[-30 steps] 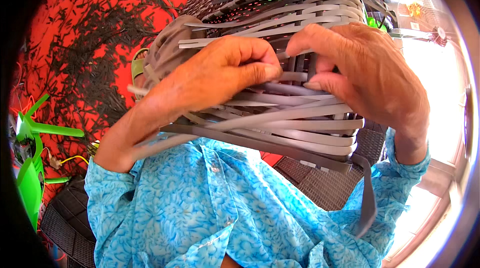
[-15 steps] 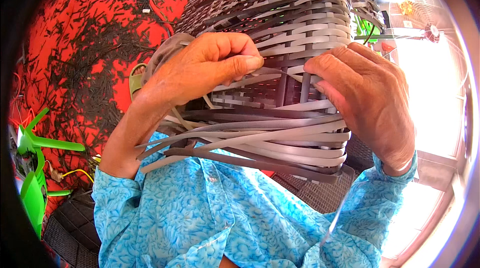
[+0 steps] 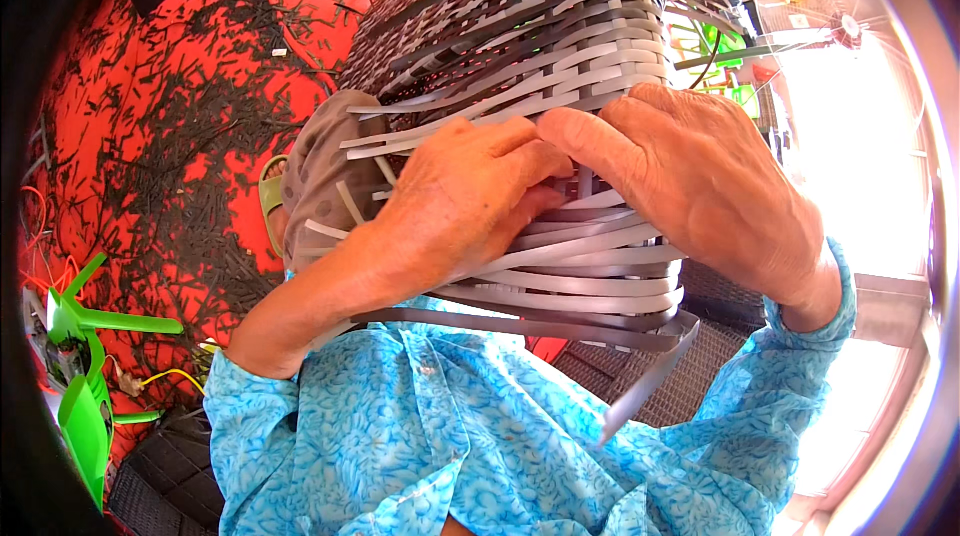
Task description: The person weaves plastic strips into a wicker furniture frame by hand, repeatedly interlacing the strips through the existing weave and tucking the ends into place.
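A half-woven panel of flat grey and black plastic strips lies across my lap and reaches away from me. At the gap in its weave my left hand is closed, thumb and fingers bent in among the strips. My right hand meets it from the right, its fingers curled down over the panel's edge and closed on the strips. The fingertips of both are mostly hidden. Below them, several loose grey strips bow around the right side. One loose strip end hangs over the near right corner.
Short black offcuts litter the red floor covering at the left. A green plastic frame stands at lower left near a yellow cord. A standing fan is at the upper right. Dark woven wicker lies under the panel.
My left hand has moved right and down, from a raised pinch over the strips to the gap beside my right hand. My right hand has shifted slightly left. The hanging strip end has swung left.
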Demonstrator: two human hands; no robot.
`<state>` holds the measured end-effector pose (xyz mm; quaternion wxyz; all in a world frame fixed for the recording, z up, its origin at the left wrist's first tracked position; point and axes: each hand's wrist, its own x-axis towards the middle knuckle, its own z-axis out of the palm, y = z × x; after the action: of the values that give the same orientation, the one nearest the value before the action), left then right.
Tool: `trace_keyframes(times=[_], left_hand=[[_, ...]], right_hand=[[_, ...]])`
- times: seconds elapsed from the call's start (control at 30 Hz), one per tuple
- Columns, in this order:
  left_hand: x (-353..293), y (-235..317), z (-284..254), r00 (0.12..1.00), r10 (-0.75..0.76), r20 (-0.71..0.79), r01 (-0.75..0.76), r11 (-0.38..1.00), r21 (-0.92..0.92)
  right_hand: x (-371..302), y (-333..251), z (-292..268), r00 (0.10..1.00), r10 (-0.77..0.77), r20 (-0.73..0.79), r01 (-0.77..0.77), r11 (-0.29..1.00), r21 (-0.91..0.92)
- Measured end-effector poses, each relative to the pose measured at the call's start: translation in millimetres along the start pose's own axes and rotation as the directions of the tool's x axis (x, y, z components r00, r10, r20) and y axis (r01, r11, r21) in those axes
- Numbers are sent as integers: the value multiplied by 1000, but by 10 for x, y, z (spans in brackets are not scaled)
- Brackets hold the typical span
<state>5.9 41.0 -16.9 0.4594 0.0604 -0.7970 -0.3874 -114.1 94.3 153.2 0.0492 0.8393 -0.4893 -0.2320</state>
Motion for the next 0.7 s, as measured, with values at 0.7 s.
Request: trace_keyframes(times=[0.7], left_hand=[[8, -91, -25, 848, -463, 258, 507, 567, -649]], right_hand=[[123, 100, 99, 956, 166, -241, -56, 913, 404]])
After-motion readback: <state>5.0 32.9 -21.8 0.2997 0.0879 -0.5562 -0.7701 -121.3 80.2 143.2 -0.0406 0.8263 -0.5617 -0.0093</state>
